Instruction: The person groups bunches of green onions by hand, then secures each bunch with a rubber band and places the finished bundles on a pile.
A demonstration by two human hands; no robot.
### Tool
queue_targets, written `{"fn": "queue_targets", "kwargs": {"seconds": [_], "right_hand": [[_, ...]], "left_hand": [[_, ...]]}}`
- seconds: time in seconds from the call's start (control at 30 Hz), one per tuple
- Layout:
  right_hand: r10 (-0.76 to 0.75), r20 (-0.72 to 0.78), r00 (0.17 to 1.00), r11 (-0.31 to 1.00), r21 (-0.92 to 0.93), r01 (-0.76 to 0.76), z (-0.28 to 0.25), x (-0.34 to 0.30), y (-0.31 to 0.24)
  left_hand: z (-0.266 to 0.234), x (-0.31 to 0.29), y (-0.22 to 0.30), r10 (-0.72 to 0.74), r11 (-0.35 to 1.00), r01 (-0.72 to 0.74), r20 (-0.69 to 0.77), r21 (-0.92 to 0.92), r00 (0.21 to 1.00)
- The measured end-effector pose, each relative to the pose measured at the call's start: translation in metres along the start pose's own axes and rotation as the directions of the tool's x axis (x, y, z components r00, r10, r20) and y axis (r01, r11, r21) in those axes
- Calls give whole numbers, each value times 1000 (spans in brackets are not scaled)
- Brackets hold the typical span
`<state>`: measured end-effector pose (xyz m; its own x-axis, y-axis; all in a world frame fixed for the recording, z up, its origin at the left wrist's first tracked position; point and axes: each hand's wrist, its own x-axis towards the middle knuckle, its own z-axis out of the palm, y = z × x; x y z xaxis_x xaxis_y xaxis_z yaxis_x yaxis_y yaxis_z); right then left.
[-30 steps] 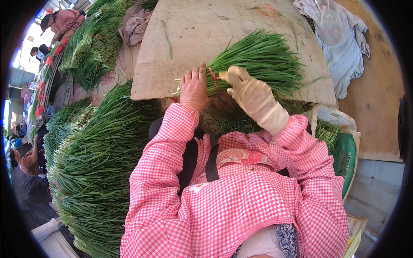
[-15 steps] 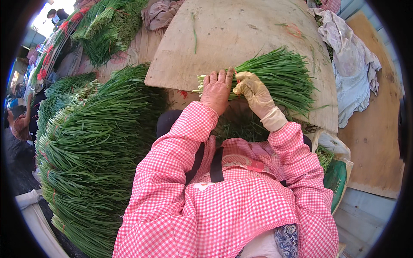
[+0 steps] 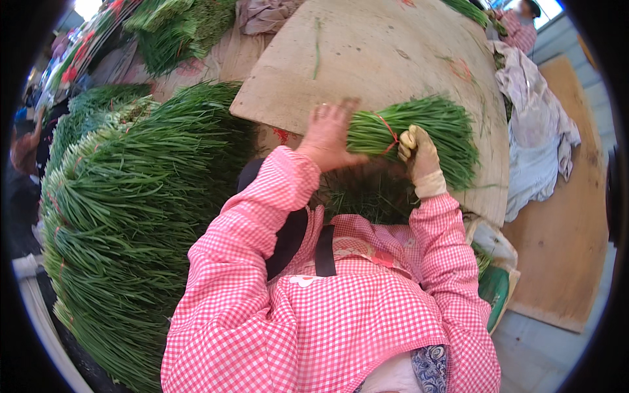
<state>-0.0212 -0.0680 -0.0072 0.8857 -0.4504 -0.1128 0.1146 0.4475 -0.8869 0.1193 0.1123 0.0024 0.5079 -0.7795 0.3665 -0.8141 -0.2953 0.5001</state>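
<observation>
A bunch of garlic chives [image 3: 439, 121] lies across the wooden board, its leaf tips toward the right. A thin red tie [image 3: 388, 128] runs round its stalks. My bare left hand [image 3: 329, 134], somewhat blurred, has its fingers stretched out and covers the pale stalk ends at the bunch's left. My right hand [image 3: 419, 154], in a soiled cream glove, is closed at the near side of the bunch, with its curled fingers at the end of the red tie. What lies inside that fist is mostly hidden.
The wooden board [image 3: 367, 56] carries a loose leaf and red scraps. Tied chives form a tall heap [image 3: 131, 216] at left, with more bundles [image 3: 187, 33] behind. Cloths [image 3: 531, 131] hang at the right edge, near a plywood sheet [image 3: 563, 262]. Another person [image 3: 517, 29] is at far right.
My right hand has moved right and nearer, away from my left hand, and the red tie now shows round the stalks. My left hand's fingers have spread. The view has shifted slightly.
</observation>
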Motion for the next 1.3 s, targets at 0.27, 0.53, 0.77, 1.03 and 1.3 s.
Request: {"fn": "queue_targets", "kwargs": {"seconds": [0.27,0.53,0.77,1.03,1.3], "right_hand": [[-142,-2,990,989,32,142,-1,-28,19],[-178,19,984,979,-97,179,-5,-40,27],[-204,74,976,968,-131,212,-9,-37,33],[-229,70,971,962,-139,236,-9,-36,30],[-183,84,980,976,-103,191,-6,-36,25]], "left_hand": [[-9,-28,-46,-689,-12,516,381,-857,617],[34,-30,-32,-537,444,360,78,-821,840],[26,-32,-19,-252,929,135,-320,-345,913],[57,-32,-41,-474,365,305,107,-880,874],[53,-21,-39,-579,5,329,266,-944,770]]}}
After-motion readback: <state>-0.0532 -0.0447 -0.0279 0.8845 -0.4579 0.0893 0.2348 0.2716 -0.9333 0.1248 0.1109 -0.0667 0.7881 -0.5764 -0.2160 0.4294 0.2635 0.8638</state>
